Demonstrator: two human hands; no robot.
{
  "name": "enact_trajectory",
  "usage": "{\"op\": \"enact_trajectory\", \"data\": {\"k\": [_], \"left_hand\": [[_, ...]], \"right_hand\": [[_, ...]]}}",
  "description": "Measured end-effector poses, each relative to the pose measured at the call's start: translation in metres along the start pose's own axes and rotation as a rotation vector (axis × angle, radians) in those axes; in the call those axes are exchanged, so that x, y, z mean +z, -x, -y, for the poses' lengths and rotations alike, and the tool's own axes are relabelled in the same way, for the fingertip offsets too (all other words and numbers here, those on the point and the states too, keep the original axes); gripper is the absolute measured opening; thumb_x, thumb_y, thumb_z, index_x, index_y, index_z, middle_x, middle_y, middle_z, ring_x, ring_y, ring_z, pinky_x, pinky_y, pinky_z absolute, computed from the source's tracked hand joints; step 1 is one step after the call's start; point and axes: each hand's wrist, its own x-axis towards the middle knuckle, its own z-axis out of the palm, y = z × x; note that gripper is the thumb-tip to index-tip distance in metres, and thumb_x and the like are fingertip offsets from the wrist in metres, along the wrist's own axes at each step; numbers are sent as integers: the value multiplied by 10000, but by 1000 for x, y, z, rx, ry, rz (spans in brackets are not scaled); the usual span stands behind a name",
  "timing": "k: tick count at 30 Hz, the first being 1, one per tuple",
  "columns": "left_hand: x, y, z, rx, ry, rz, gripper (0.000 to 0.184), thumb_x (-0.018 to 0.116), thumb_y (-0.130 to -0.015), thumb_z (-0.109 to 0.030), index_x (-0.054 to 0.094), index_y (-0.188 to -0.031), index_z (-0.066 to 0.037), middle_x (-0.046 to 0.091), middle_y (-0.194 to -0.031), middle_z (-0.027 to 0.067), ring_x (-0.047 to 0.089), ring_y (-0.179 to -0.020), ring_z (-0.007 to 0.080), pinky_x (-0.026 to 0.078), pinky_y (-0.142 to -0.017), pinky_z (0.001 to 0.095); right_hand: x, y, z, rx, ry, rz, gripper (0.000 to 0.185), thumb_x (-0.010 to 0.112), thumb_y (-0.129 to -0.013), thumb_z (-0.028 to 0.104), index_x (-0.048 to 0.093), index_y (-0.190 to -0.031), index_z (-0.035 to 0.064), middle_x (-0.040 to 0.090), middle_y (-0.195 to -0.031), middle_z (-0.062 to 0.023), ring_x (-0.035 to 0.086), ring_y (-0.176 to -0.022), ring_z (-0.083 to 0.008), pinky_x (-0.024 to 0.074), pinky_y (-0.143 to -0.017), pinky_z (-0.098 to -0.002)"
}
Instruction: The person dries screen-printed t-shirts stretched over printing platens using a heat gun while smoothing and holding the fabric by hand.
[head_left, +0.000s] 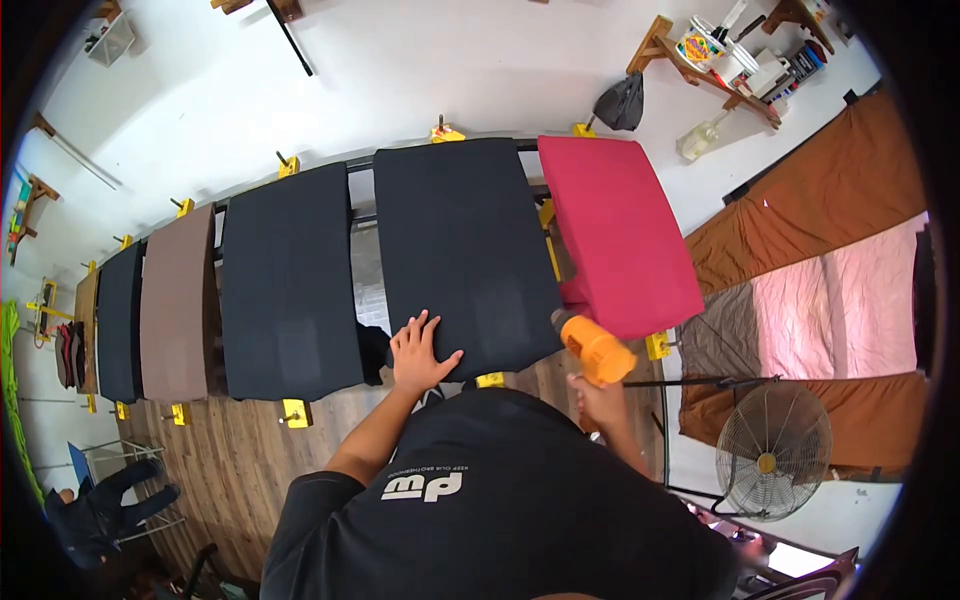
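My left hand (pixel 418 354) lies flat with spread fingers on the near left corner of a black cloth-covered board (pixel 460 240). My right hand (pixel 598 402) is wrapped round the grip of an orange heat gun or drill-like tool (pixel 597 348). The tool's dark nozzle points up and left, close to the board's near right edge. Just right of it a red cloth-covered board (pixel 625 235) hangs with its near left corner loosely folded. Another black-covered board (pixel 287 285) is to the left.
A brown-covered board (pixel 178 305) and more boards continue left along the rack. Yellow clamps (pixel 295 412) line it. A standing fan (pixel 775 455) is at the right, near brown and pink fabric (pixel 840 310). A person (pixel 100 515) is at the lower left.
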Motion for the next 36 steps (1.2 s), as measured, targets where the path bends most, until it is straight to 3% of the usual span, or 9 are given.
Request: {"op": "enact_trajectory", "data": {"k": [3,7,10,17,22,25,32,34,36], "left_hand": [[0,-1,-3,-16,-11,-10,840,776,-853,-644,615,-1511,-149,523,-1634,107,505,-1447,374,351,-1177,513],[3,0,-4,-26,-35,12,822,779,-867,-623,608,-1524,-159,521,-1643,104,502,-1458,380,344,-1197,525],[2,0,-6,-38,-22,17,810,773,-878,-619,608,-1525,-160,521,-1646,105,503,-1456,386,347,-1195,527],[0,-2,-8,-23,-52,7,805,770,-882,-622,607,-1525,-165,528,-1640,99,510,-1441,388,354,-1191,518],[2,-3,-8,-20,-56,3,801,772,-881,-620,611,-1520,-166,532,-1636,96,514,-1443,384,358,-1189,519],[3,-1,-6,-26,-45,4,801,773,-879,-621,615,-1519,-166,533,-1636,97,516,-1444,383,359,-1189,521],[4,-1,-5,-17,-55,-2,784,772,-885,-614,622,-1510,-165,537,-1632,99,526,-1435,381,366,-1180,521],[4,0,-5,-13,-54,-11,780,771,-889,-610,621,-1512,-165,537,-1633,98,525,-1436,382,366,-1180,522],[3,0,-5,-26,-15,0,774,769,-894,-603,619,-1515,-166,536,-1636,97,523,-1442,380,364,-1184,523]], "right_hand": [[-2,-27,-34,-540,311,-138,367,859,-871,83,719,-1196,-13,779,-1026,-116,764,-1019,-281,582,-929,-398],[-21,-30,-13,-387,231,88,391,883,-854,166,761,-1191,12,805,-1093,-160,792,-1067,-319,596,-903,-423],[-24,-23,-6,-390,489,47,400,891,-837,237,781,-1162,31,813,-1081,-190,797,-1082,-356,602,-864,-445],[-16,-22,-1,-519,426,50,346,830,-876,261,788,-1140,42,801,-992,-228,780,-1005,-436,609,-819,-499],[-17,-15,15,-318,697,184,349,843,-881,254,785,-1146,35,812,-1068,-209,798,-1041,-378,614,-853,-464],[-6,-22,-33,-420,227,162,390,912,-816,173,778,-1130,-16,829,-1044,-153,813,-1054,-255,616,-879,-386],[-6,-24,-34,-356,349,183,407,903,-839,155,770,-1186,-10,826,-1105,-149,812,-1071,-266,615,-883,-405],[-1,-28,-31,-587,363,131,355,873,-881,131,748,-1186,-2,805,-967,-89,810,-934,-227,612,-790,-382],[-2,-27,-19,-389,204,231,297,855,-901,124,731,-1145,8,759,-879,-53,766,-829,-186,585,-716,-355]]}}
